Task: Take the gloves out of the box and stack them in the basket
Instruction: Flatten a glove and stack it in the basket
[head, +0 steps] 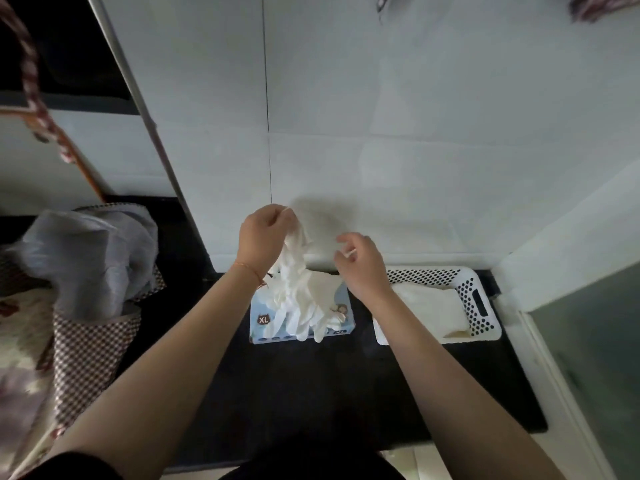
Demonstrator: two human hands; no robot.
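Glove lifted clear of the box

The white glove (298, 271) hangs over the box (266, 322), cuff pinched by the left hand (263, 237); the right hand (360, 261), loosely curled, holds nothing. Best catch the dangling fingers, then lay it flat in the basket (481, 299) at right.

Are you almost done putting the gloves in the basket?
Not yet. Some pale gloves already lie flat in the white basket. The left hand is lifting a bunch of white gloves above the blue box, and the right hand is beside them, holding nothing clearly. That bunch must go in; what remains in the box is hidden.
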